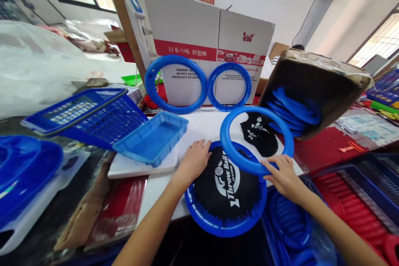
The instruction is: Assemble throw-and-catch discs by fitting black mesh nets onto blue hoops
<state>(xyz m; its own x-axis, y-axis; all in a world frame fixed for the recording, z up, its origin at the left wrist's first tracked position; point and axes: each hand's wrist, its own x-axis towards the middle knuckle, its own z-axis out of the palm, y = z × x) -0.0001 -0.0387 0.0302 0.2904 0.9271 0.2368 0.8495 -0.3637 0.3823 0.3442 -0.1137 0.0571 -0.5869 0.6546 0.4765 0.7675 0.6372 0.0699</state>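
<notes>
A round throw-ball disc [222,193], black fabric laced inside a blue ring, lies face up over the front edge of the white tabletop. My left hand [193,162] is closed over its upper left rim; the undersides of the fingers are hidden. With thumb and fingers, my right hand [285,176] pinches the lower right of a plain blue ring [227,135]. That ring is tilted and overlaps the disc's upper right part. Behind it lies a loose black printed fabric piece [268,140].
Two blue rings [149,85] [249,85] lean against white cartons [187,20]. An open cardboard box [339,87] at right holds several blue rings. At left are a light blue tray [149,156] and a blue basket [93,120]. Red rings [346,212] sit in a crate lower right.
</notes>
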